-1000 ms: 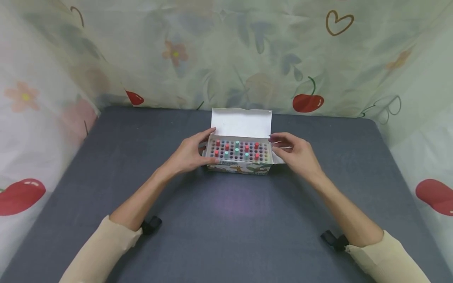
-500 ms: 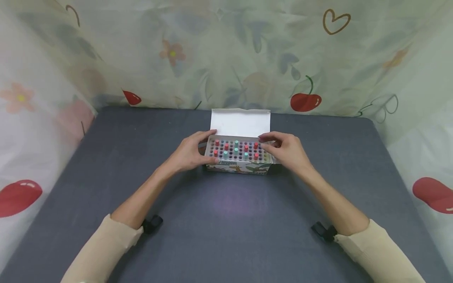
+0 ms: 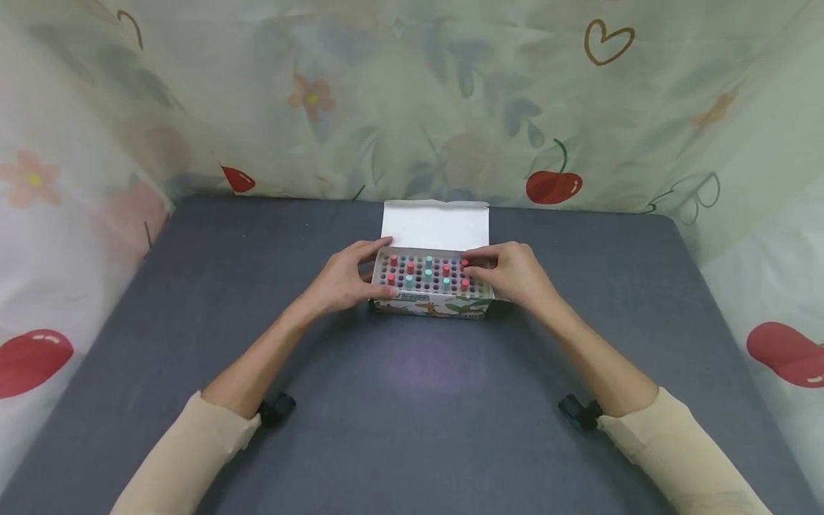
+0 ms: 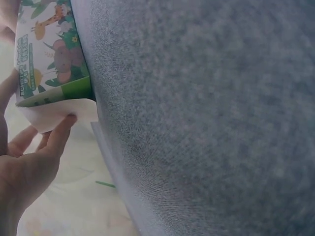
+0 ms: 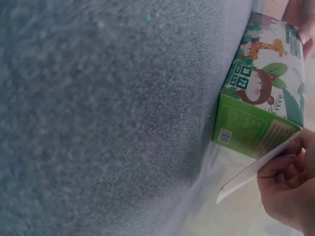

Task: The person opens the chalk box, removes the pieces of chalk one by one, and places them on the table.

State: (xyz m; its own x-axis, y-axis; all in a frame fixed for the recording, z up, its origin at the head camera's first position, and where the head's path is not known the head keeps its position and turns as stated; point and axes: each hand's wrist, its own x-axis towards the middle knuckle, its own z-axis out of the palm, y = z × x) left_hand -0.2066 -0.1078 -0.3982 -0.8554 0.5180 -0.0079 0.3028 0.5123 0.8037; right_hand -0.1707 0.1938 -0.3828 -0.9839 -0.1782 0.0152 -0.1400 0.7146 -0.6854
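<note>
An open cardboard box (image 3: 430,306) with animal pictures stands near the back of the table. Its upper face shows rows of round holes, where several red and teal marker pens (image 3: 428,274) stick up. My left hand (image 3: 341,279) grips the box's left end, thumb on the front edge and fingers behind; in the left wrist view a finger touches a white side flap (image 4: 54,113). At the back right of the box, my right hand (image 3: 511,272) pinches a red marker pen (image 3: 464,264) between thumb and forefinger. Its other fingers are curled beside the right flap (image 5: 256,167).
The box's white lid (image 3: 436,223) stands raised at the back. A dark grey cloth covers the table (image 3: 425,429). Patterned curtains (image 3: 399,107) hang behind and at both sides. Each wrist carries a small black device (image 3: 278,410).
The right hand has moved left from the box's right flap to the red marker pen at the back right and closed thumb and forefinger on it. The left hand stays at the box.
</note>
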